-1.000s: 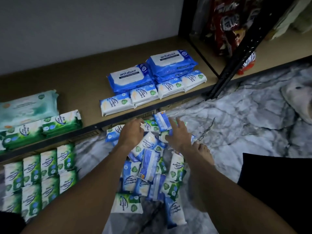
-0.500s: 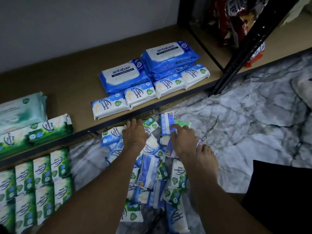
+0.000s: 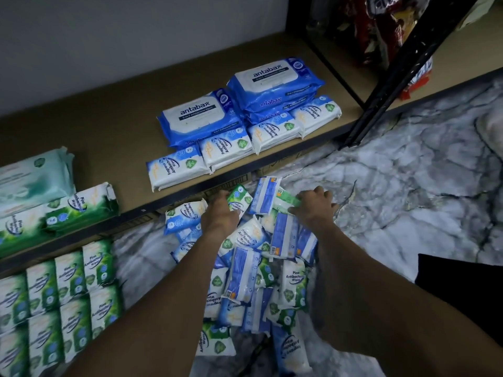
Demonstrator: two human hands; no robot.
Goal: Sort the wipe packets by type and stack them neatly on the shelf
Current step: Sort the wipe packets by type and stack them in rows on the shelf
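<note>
- A pile (image 3: 253,270) of blue and green wipe packets is heaped on the marble floor (image 3: 394,213), just in front of the shelf (image 3: 109,137).
- The left hand (image 3: 220,213) is laid palm down on the pile's far end, between a blue packet (image 3: 182,216) and a green packet (image 3: 239,198). Whether anything is gripped cannot be told.
- The right hand (image 3: 315,206) is held apart from the left, with fingers laid on a second green packet (image 3: 284,200). A grip cannot be told here either.
- On the shelf, 4 small packets (image 3: 226,148) are lined up in front of the blue packs (image 3: 198,118).
- Green packs (image 3: 79,208) are stacked at the shelf's left.
- Green rows (image 3: 68,295) are set out on the floor below them.
</note>
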